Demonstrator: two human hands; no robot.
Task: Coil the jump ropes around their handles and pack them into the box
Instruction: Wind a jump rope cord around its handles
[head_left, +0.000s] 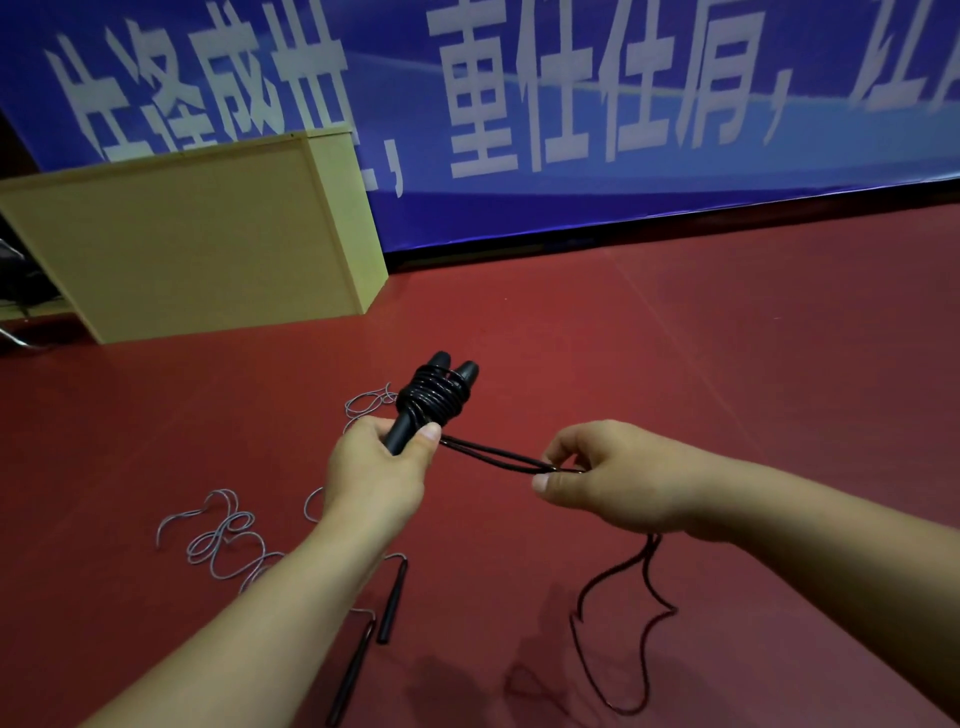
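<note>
My left hand (382, 465) grips two black handles (441, 387) held side by side, with several turns of black rope wound round their upper part. A doubled strand of that black rope (498, 456) runs right to my right hand (605, 475), which pinches it. The rest of the rope hangs from that hand and lies in loose loops on the floor (631, 629). A second jump rope with a grey cord (223, 540) lies tangled on the floor at the lower left, its two black handles (392, 597) beside my left forearm.
A pale yellow box-like cabinet (208, 239) stands on the red floor (727, 338) at the upper left. Behind it a blue banner (571, 104) with white characters covers the wall. Dark objects sit at the far left edge.
</note>
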